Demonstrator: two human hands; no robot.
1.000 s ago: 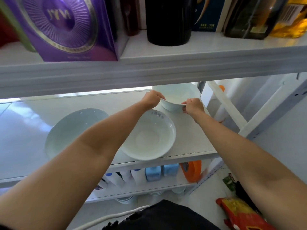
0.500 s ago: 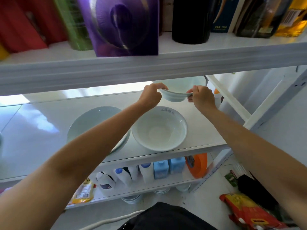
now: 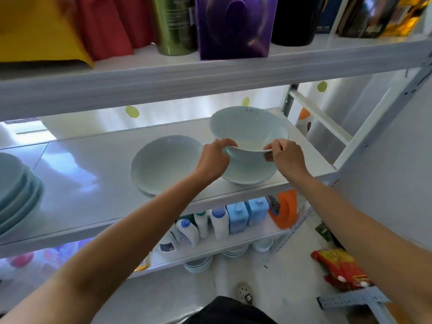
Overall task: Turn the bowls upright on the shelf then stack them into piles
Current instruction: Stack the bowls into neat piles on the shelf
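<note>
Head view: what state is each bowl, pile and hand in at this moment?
held bowl: upright, tilted toward the camera, gripped at its near rim above the lower bowl
lower bowl: upright on the shelf
middle bowl: upright, untouched
left pile: stacked
left hand: shut on held bowl
right hand: shut on held bowl
</note>
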